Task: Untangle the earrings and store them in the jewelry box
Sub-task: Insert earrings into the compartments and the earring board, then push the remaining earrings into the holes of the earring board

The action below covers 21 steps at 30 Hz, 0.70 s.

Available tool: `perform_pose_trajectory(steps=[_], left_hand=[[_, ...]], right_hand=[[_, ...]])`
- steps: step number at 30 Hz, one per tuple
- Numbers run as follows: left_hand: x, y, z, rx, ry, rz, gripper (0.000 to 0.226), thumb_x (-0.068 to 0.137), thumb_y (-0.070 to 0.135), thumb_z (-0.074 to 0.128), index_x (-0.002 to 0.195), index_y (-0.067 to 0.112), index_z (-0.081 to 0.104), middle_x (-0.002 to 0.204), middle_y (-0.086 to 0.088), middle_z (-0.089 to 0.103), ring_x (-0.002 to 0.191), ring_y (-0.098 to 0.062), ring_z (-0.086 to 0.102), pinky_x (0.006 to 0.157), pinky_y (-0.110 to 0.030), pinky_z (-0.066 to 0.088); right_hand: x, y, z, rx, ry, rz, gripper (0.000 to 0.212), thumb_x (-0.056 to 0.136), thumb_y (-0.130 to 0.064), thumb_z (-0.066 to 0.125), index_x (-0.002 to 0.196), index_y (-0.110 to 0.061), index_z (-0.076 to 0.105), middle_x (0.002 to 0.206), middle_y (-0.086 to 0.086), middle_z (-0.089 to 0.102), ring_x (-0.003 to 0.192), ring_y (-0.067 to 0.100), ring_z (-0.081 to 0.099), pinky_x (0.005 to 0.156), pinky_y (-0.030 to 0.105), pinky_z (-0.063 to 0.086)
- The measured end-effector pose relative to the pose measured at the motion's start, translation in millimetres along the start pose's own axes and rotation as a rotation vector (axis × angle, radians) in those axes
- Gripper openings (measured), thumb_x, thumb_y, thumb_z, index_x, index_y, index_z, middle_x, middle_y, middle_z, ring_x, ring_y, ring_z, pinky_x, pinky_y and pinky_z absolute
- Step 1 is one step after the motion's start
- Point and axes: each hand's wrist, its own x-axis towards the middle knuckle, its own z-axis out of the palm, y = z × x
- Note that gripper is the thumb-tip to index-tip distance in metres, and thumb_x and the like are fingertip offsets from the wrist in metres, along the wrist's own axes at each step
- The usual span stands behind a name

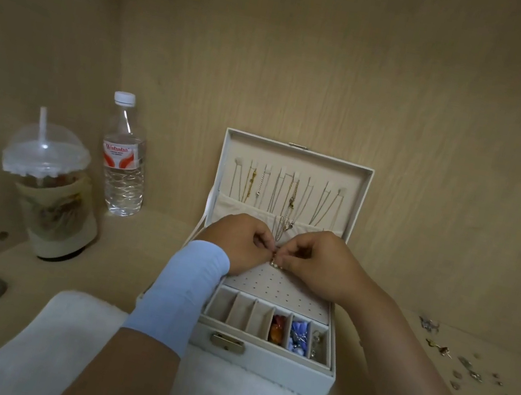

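Both hands meet over the open jewelry box (261,361) near the shelf's back wall: left hand (240,244) and right hand (313,264) pinch what seems a small earring (275,262) above its perforated panel.

Clear plastic water bottle (125,156) with white screw cap, standing at back left of pale wooden counter (125,243): white wrap label (119,155) round upper body. Brand word "Wahaha" in red letters across label top. Line of smaller print just under brand word, too small to read. Two red-orange curved marks below, no letters legible. Beige printed sleeve (57,214) on clear dome-lidded drink cup: blurred picture, any wording unreadable.
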Motion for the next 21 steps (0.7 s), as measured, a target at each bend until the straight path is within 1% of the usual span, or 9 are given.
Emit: perform_pose_trajectory(steps=[2,6,8,11,13,16,17,19,21], left_hand=[[-0.7,0.1,-0.8,-0.01,-0.001,-0.003,0.01,0.087,0.027,0.065,0.091,0.033,0.073,0.09,0.013,0.069,0.085,-0.005,0.062,0.08,-0.022,0.049],[-2.8,3.4,-4.8,0.002,0.024,-0.009,0.01,0.087,0.032,0.062,0.087,0.033,0.072,0.088,0.017,0.07,0.088,-0.006,0.063,0.086,-0.029,0.052],[-5.2,8.0,-8.5,-0.012,0.051,0.007,0.01,0.086,0.03,0.061,0.087,0.032,0.072,0.084,0.017,0.071,0.083,-0.005,0.065,0.086,-0.029,0.054],[-9.1,24.3,-11.9,-0.052,0.099,0.076,0.011,0.088,0.028,0.062,0.09,0.032,0.072,0.091,0.018,0.069,0.084,-0.004,0.065,0.085,-0.027,0.053],[-12.4,42.0,-7.4,-0.044,0.122,0.147,0.012,0.088,0.028,0.062,0.092,0.032,0.073,0.095,0.019,0.068,0.09,-0.002,0.061,0.086,-0.025,0.05],[-17.7,74.0,11.4,0.02,0.094,0.274,0.013,0.09,0.029,0.062,0.097,0.031,0.073,0.096,0.018,0.067,0.087,0.001,0.058,0.085,-0.025,0.05],[-19.4,84.2,20.1,0.041,0.065,0.304,0.013,0.09,0.029,0.062,0.098,0.03,0.073,0.097,0.017,0.067,0.086,0.001,0.057,0.086,-0.025,0.05],[-19.7,101.5,39.2,0.057,-0.013,0.317,0.015,0.091,0.028,0.061,0.1,0.028,0.073,0.101,0.015,0.068,0.089,-0.003,0.059,0.088,-0.027,0.05],[-14.8,114.4,61.0,0.11,-0.095,0.304,0.018,0.092,0.024,0.058,0.103,0.027,0.072,0.105,0.011,0.069,0.095,-0.009,0.062,0.091,-0.03,0.051]], right_hand=[[-0.1,-0.9,1.6,-0.003,-0.013,0.003,0.003,0.085,-0.026,0.077,0.086,-0.027,0.08,0.084,-0.013,0.075,0.082,0.0,0.067,0.083,0.025,0.055],[-5.2,-3.2,-9.4,0.056,-0.008,0.008,0.004,0.087,-0.028,0.075,0.086,-0.028,0.079,0.082,-0.014,0.075,0.081,-0.002,0.068,0.082,0.024,0.054],[-10.8,-3.1,-25.0,0.103,0.048,0.009,0.005,0.089,-0.026,0.073,0.087,-0.027,0.079,0.083,-0.013,0.075,0.078,-0.003,0.067,0.078,0.022,0.053],[-23.0,2.2,-56.1,0.118,0.135,0.032,0.007,0.091,-0.025,0.071,0.091,-0.025,0.078,0.086,-0.01,0.074,0.07,-0.009,0.062,0.072,0.021,0.049],[-35.0,12.1,-71.8,0.067,0.155,0.063,0.007,0.091,-0.026,0.071,0.09,-0.024,0.078,0.086,-0.01,0.073,0.066,-0.009,0.06,0.068,0.022,0.046],[-57.2,34.3,-85.3,-0.06,0.128,0.141,0.005,0.089,-0.026,0.073,0.088,-0.025,0.077,0.087,-0.011,0.072,0.08,0.001,0.065,0.076,0.024,0.05],[-64.3,42.8,-87.6,-0.124,0.099,0.173,0.005,0.088,-0.025,0.073,0.086,-0.027,0.076,0.086,-0.013,0.072,0.084,0.005,0.066,0.08,0.025,0.052],[-73.2,61.8,-90.2,-0.264,0.02,0.241,0.007,0.086,-0.029,0.072,0.081,-0.034,0.073,0.085,-0.019,0.069,0.086,0.005,0.067,0.084,0.026,0.054],[-79.2,75.8,-91.1,-0.34,-0.028,0.314,0.006,0.085,-0.036,0.07,0.086,-0.039,0.075,0.086,-0.021,0.068,0.084,0.004,0.067,0.082,0.025,0.055]])
